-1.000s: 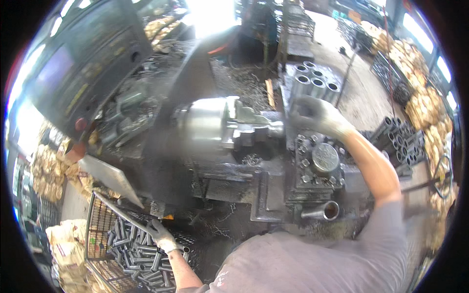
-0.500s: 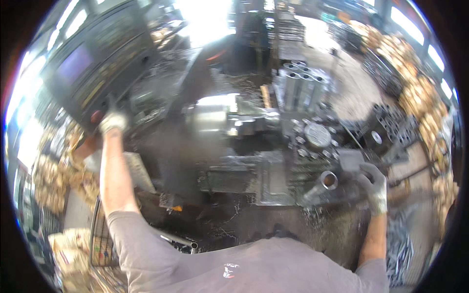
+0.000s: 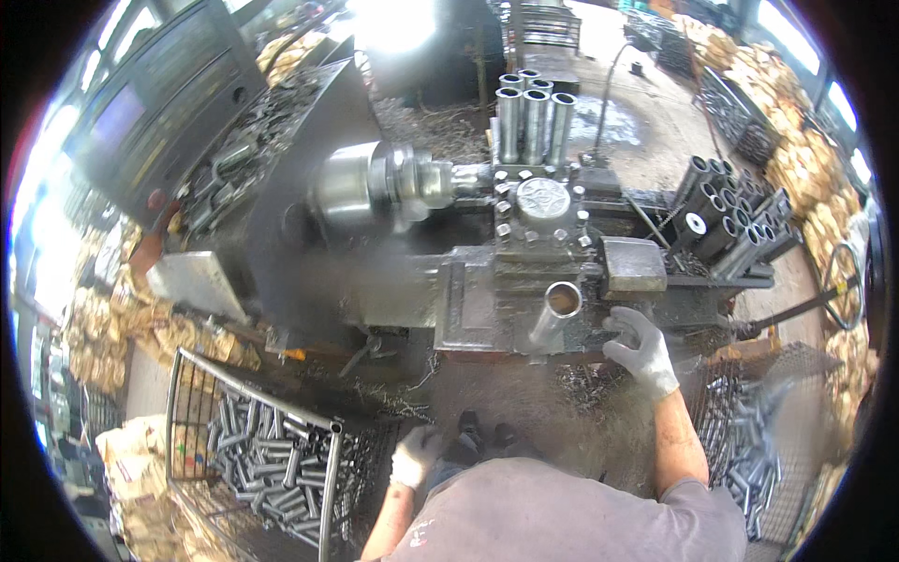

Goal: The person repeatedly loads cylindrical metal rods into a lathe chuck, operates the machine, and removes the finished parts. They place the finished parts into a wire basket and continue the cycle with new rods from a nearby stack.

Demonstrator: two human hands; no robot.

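My right hand (image 3: 641,348), in a pale grey work glove, is above the front of the lathe carriage. Its fingers are curved and apart, with nothing between them. Left of it stands a short metal tube (image 3: 552,318), its open end up; the hand does not touch it. My left hand (image 3: 416,453), also gloved, hangs low by my body, next to the wire basket (image 3: 339,468) of cut tubes. Its fingers are too blurred to tell open from closed. Ahead, the lathe chuck (image 3: 351,187) faces the tool post (image 3: 543,199). A block (image 3: 633,265) sits beyond my right hand.
Several upright tubes (image 3: 535,122) stand behind the tool post. More dark tubes (image 3: 726,211) are bunched at the right end of the machine. A second mesh bin (image 3: 749,450) of metal parts is at my right. Metal shavings (image 3: 398,403) litter the floor ahead.
My left hand has left the red knob area at the far left and dropped beside my body. My right hand has moved away from the block. The view has shifted, bringing the basket of tubes into sight.
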